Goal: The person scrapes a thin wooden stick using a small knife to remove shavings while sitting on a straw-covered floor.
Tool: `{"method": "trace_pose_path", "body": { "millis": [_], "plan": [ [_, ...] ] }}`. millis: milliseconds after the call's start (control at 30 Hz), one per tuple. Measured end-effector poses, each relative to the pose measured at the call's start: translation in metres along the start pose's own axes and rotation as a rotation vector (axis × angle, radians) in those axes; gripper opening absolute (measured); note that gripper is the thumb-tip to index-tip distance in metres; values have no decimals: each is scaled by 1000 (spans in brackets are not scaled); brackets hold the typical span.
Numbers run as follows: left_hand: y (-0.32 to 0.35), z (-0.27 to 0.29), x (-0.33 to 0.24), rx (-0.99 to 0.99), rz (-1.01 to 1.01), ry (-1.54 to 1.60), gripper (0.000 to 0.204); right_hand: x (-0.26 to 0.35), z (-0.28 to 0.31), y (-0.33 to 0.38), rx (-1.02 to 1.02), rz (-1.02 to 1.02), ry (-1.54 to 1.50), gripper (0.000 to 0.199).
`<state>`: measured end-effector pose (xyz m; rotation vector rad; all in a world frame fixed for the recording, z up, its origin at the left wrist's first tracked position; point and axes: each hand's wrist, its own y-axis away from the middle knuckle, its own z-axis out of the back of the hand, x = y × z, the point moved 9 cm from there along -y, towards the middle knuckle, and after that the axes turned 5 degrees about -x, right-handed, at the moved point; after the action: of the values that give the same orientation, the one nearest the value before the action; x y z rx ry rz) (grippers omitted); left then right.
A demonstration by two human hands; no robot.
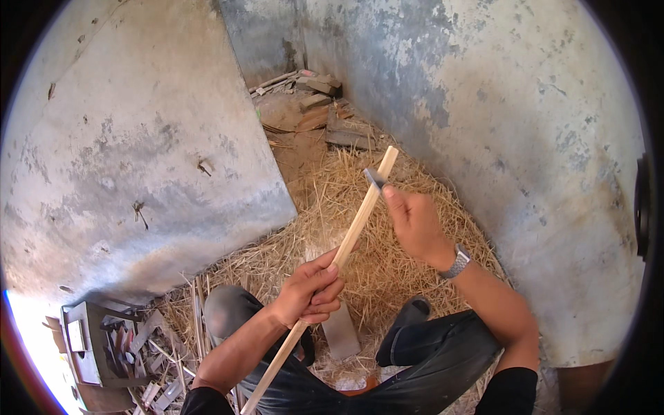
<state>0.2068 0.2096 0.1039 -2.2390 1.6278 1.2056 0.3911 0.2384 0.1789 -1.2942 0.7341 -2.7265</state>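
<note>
Left hand (309,290) fingers wrapped tight around long wooden stick (353,232). Right hand (413,223) fingers grip small knife (374,178), blade touching stick near top. Straw (387,270) below.

Long pale wooden stick (346,245), slanted upward-right; small knife blade (374,178) pressed against its upper end.

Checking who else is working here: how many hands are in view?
2. The left hand grips the wooden stick at mid-length; the right hand holds a blade against its upper end.
</note>
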Motion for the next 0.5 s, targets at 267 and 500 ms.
{"method": "trace_pose_path", "body": {
  "millis": [267,500],
  "plan": [
    [-4,-4,-9,1,-17,59,53,11,-15,10,2,25,2,42],
    [-9,6,-2,-37,3,47,50,-6,-17,4,25,-15,-9,40]
  ]
}}
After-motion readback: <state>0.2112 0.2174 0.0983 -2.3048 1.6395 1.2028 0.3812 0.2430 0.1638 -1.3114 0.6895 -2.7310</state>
